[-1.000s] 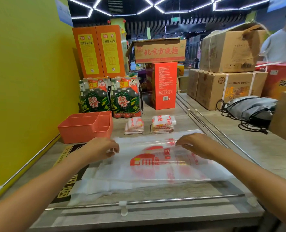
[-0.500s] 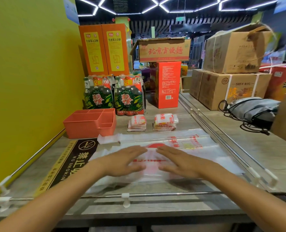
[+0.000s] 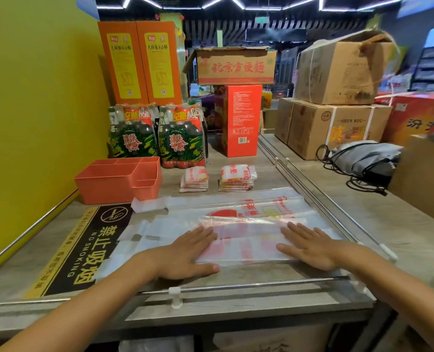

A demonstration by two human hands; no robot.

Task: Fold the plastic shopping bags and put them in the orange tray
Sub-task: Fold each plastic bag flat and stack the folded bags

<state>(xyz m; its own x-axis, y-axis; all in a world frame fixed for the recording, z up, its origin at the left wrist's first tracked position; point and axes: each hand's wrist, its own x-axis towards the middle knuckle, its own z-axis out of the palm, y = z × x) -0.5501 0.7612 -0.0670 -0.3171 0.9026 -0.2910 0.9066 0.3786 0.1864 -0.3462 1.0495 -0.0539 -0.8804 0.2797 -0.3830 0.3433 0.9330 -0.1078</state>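
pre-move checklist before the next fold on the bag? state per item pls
1. Left hand flat on the bag: ok, fingers straight, palm down.
2. Right hand flat on the bag: ok, pressing near its right end.
3. First fold laid down: ok, the bag lies as a long flat strip between the hands.
4. Handles tucked in: not ok, loose film spreads left of the left hand.
5. Tray reachable and free: ok, at the far left by the wall, compartments look empty.
6. Unfolded bag beyond the strip out of the way: cannot tell, the two may overlap.
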